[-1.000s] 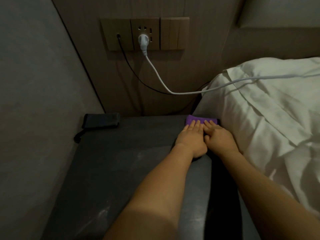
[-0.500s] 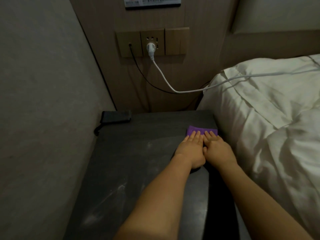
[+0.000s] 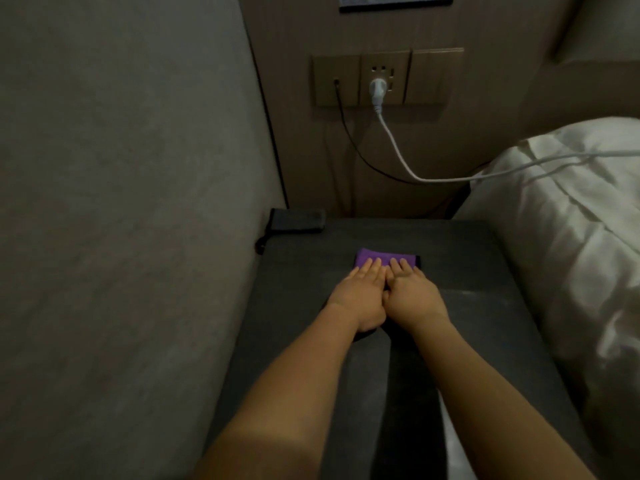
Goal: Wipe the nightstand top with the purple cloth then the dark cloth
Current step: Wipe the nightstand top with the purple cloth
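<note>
The purple cloth point(image 3: 381, 256) lies folded on the dark nightstand top point(image 3: 304, 278), near the middle and toward the back. My left hand point(image 3: 356, 299) and my right hand point(image 3: 412, 296) press flat on it side by side, fingers together and pointing at the wall. Only the cloth's far strip shows beyond my fingertips. A dark fabric edge point(image 3: 418, 262) peeks out along the purple cloth's right side, and more dark fabric shows under the heels of my hands; I cannot tell whether it is the dark cloth.
A black flat device point(image 3: 298, 220) lies at the back left corner against the grey wall point(image 3: 138, 202). The white-sheeted bed point(image 3: 571, 244) borders the nightstand's right side. A white cable point(image 3: 398, 150) and a black cable point(image 3: 349, 133) hang from the socket panel point(image 3: 426, 77).
My hands and the purple cloth have slid from the back right corner by the bed toward the middle of the nightstand, leftward and a little nearer to me.
</note>
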### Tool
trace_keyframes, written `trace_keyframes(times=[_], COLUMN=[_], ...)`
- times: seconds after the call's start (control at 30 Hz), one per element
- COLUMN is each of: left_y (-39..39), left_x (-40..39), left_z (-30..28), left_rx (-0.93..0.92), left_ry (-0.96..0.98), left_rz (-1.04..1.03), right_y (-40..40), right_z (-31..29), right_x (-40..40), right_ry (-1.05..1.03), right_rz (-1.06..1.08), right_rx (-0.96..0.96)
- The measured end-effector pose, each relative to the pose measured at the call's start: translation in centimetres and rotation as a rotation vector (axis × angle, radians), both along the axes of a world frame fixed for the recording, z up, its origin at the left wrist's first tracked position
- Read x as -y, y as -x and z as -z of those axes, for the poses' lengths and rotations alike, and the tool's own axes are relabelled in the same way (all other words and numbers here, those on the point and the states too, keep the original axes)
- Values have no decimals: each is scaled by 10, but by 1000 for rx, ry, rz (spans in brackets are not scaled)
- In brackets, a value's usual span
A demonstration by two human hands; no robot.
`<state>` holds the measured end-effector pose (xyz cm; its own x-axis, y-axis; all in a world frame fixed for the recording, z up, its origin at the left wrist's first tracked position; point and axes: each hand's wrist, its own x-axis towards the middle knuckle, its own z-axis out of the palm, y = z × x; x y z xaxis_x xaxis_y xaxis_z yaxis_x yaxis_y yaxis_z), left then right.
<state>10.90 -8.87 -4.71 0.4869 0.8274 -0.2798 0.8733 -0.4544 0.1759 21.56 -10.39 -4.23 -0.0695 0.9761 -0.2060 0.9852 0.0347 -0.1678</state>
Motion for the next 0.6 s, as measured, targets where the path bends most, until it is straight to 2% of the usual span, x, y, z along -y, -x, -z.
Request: trace_keyframes(times=[0.37,0.6], left_y=[134,154], left_x=[-1,1], left_z=[-3,-3], left_rx=[-26,-43], left_ry=[-2,13], left_rz=[-217,-274], right_y=[132,155], right_z=[1,3], right_x=[-24,-29], right_ry=[-5,-2], right_rz=[-212,-252], right_rx=[-69,-75])
